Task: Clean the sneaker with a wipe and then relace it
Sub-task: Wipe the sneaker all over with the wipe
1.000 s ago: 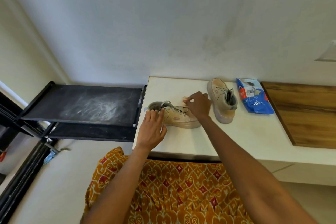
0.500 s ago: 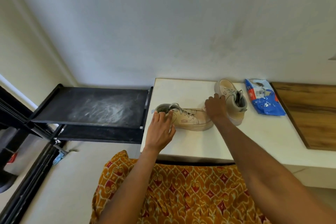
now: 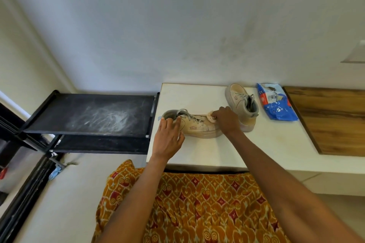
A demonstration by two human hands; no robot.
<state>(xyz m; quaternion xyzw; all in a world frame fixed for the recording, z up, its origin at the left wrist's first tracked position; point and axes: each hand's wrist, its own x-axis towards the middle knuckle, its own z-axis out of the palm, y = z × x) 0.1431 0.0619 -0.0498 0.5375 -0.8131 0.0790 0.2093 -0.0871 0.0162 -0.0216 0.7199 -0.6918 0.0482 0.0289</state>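
Observation:
A beige sneaker [image 3: 197, 126] with grey laces lies on its sole on the white tabletop [image 3: 266, 144], toe pointing right. My left hand [image 3: 168, 137] holds its heel, fingers curled over the collar. My right hand [image 3: 227, 120] grips a crumpled white wipe [image 3: 211, 117] and presses it against the toe. A second beige sneaker [image 3: 242, 104] stands behind my right hand, toe towards the wall.
A blue pack of wipes [image 3: 276, 104] lies right of the second sneaker. A wooden board [image 3: 331, 118] covers the table's right part. A black dusty shelf rack [image 3: 98, 114] stands left of the table. Patterned orange cloth [image 3: 197, 203] covers my lap.
My right hand moved along the sneaker from the laces towards the toe, and the wipe now shows at the toe. My left hand stayed on the heel. The camera shifted slightly.

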